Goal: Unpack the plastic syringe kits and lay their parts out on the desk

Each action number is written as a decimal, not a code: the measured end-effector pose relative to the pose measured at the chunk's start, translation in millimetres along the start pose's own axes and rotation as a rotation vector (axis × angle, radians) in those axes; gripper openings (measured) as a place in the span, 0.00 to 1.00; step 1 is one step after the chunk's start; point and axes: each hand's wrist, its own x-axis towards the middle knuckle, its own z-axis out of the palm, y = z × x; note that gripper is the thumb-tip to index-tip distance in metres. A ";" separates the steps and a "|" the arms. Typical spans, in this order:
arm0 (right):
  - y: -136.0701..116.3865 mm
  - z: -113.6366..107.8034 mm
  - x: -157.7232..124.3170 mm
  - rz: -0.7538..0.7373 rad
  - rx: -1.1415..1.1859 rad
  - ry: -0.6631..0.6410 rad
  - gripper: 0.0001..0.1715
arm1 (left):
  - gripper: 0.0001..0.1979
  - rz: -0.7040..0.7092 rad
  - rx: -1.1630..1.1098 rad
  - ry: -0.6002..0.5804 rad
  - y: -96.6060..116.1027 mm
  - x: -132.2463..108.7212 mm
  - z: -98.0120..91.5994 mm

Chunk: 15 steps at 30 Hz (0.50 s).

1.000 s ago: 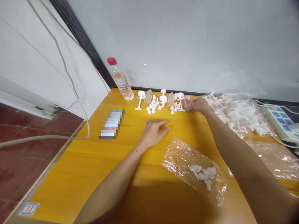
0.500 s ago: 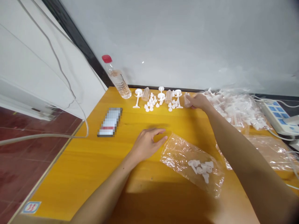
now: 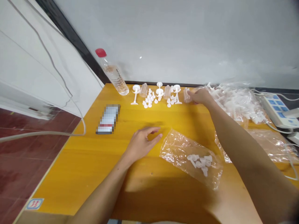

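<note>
From the head camera: the right hand [image 3: 201, 95] is reaching far forward to the end of a row of little parts by the wall, and its fingertips are pinching a small clear cup [image 3: 187, 95]. By the look of it this is the grasping step, with the cup sitting on the bench [image 3: 93, 174] at the row's right end. The left hand [image 3: 141, 143] is lying nearer the body, fingers loose and slightly curled, holding nothing. Its fingertips are pointing at a crinkled clear plastic bag [image 3: 177, 146] just to its right.

A lift from here would call for a light pinch, since the cup looks thin-walled, ribbed and easy to tip or squash.

The white stemmed pieces [image 3: 159, 90] left of the right hand are looking like hard moulded plastic, with round discs on thin stalks and small caps scattered at their feet. Inside the bag, small white caps [image 3: 200, 161] are clustering together. Beyond the right hand, a glossy heap of bagged parts [image 3: 233, 102] is catching the light. Far left of it, a ribbed water bottle [image 3: 112, 73] with a red cap is standing by the wall.
</note>
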 end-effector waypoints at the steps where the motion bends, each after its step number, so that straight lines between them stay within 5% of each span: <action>1: 1.1 -2.9 -6.3 -0.009 -0.017 0.017 0.32 | 0.16 -0.005 -0.019 -0.013 2.9 -3.4 -0.2; 4: 15.2 -10.7 -51.8 -0.075 -0.049 0.066 0.32 | 0.15 -0.051 -0.098 -0.100 11.1 -12.8 1.0; 9: 72.3 1.0 -206.3 -0.341 -0.037 0.252 0.30 | 0.19 -0.134 -0.040 -0.110 7.4 -14.4 10.9; 12: 105.1 26.3 -284.0 -0.314 -0.050 0.368 0.26 | 0.14 -0.095 -0.030 -0.220 0.3 -12.9 17.7; 15: 123.1 51.5 -316.8 -0.301 -0.101 0.352 0.25 | 0.10 -0.097 0.128 -0.056 -0.2 -20.8 22.5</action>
